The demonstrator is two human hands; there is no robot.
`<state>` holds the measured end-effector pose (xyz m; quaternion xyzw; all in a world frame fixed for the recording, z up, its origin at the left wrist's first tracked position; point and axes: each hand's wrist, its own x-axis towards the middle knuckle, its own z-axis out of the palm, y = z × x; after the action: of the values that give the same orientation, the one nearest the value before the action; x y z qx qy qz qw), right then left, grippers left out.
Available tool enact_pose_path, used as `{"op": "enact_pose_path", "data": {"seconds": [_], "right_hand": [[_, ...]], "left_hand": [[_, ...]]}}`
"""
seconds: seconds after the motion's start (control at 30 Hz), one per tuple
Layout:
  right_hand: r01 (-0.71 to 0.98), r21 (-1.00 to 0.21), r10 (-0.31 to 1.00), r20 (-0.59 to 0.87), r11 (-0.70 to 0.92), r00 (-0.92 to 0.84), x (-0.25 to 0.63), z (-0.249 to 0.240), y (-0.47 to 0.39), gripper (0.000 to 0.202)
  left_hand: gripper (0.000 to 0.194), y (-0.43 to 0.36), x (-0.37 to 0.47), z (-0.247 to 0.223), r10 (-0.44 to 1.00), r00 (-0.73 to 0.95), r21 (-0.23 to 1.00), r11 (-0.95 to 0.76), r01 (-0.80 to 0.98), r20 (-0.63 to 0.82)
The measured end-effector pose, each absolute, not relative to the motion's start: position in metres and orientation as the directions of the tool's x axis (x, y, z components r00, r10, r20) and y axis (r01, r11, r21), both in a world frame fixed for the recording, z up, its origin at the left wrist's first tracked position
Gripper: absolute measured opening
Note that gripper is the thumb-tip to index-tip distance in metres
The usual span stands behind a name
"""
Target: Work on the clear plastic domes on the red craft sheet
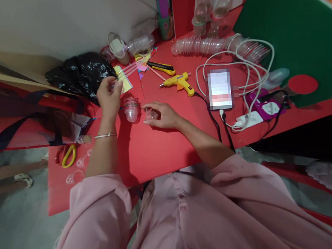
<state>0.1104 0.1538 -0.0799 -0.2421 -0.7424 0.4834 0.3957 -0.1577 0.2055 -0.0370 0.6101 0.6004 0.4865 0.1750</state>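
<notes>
Your right grip is curled around a clear plastic cup on the table; your left grip is raised with its fingertips bunched, though I cannot tell whether they pinch something. Between your hands lies a short stack of clear cups, just beside the cup you hold. You look partway through: clear pieces with red tops stand at the back, perhaps finished, while the long row of nested cups seems left to do. Your yellow glue gun rests untouched.
</notes>
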Motion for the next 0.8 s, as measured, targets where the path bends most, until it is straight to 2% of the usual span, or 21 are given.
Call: {"op": "enact_pose_path", "data": {"seconds": [0.07, 0.13, 0.2, 0.27, 0.4, 0.6, 0.8], "right_hand": [[-0.116, -0.966, 0.667, 0.246, 0.233, -0.703, 0.108, -0.076, 0.145, 0.061], [-0.150, -0.988, 0.523, 0.148, 0.039, -0.840, 0.105, -0.074, 0.136, 0.063], [-0.140, -0.989, 0.414, 0.107, -0.049, -0.904, 0.101, -0.073, 0.129, 0.062], [-0.130, -0.991, 0.403, 0.112, -0.019, -0.909, 0.098, -0.073, 0.125, 0.057], [-0.089, -0.995, 0.478, 0.104, 0.054, -0.872, 0.097, -0.073, 0.124, 0.051], [-0.102, -0.995, 0.500, 0.090, 0.003, -0.862, 0.097, -0.070, 0.125, 0.055], [-0.087, -0.995, 0.517, 0.104, 0.057, -0.849, 0.095, -0.073, 0.124, 0.055]], "left_hand": [[0.044, 0.211, -0.158, -0.043, 0.921, -0.184, 0.795, -0.182, 0.578, 0.344], [0.041, 0.208, -0.155, -0.047, 0.958, -0.113, 0.800, -0.152, 0.581, 0.264], [0.041, 0.200, -0.152, -0.050, 0.979, -0.035, 0.802, -0.145, 0.579, 0.203], [0.046, 0.192, -0.149, -0.050, 0.984, 0.000, 0.801, -0.145, 0.581, 0.179], [0.055, 0.178, -0.138, -0.042, 0.979, -0.006, 0.781, -0.161, 0.603, 0.206], [0.048, 0.145, -0.126, -0.025, 0.952, 0.037, 0.715, -0.253, 0.652, 0.303], [0.072, 0.113, -0.138, -0.029, 0.952, 0.038, 0.677, -0.245, 0.694, 0.305]]}}
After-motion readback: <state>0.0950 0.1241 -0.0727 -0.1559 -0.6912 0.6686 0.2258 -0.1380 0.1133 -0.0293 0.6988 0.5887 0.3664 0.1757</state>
